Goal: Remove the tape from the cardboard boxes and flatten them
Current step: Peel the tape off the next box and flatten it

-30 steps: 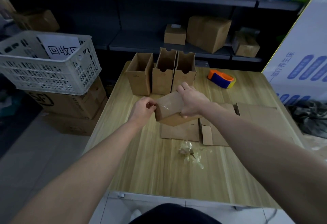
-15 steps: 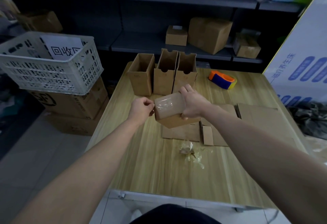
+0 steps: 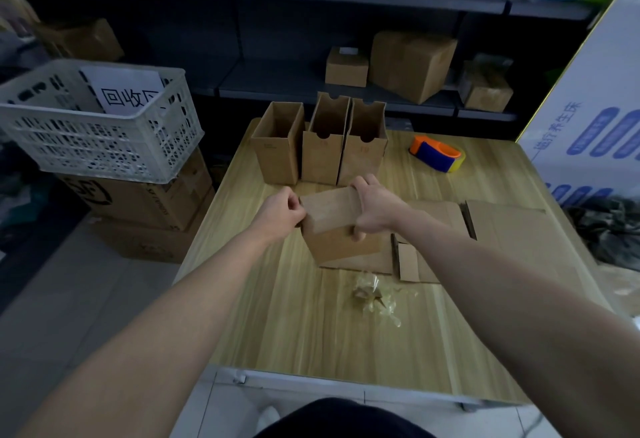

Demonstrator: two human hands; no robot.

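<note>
Right hand [image 3: 375, 211] grips the small cardboard box [image 3: 337, 230], steadying it above the tabletop [image 3: 294, 316]; left hand [image 3: 282, 211] pinches its edge, apparently to peel tape.

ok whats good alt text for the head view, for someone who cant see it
A person holds a small cardboard box at a wooden table, right hand gripping its right side, left hand pinching its left edge. Behind stand three open boxes; flattened cardboard, a wad of crumpled tape and a tape dispenser lie nearby.

Dim room, wooden table [image 3: 294, 333], dark metal shelving [image 3: 277, 81] behind, white crate [image 3: 104, 147] left, grey floor [image 3: 69, 316]
</note>
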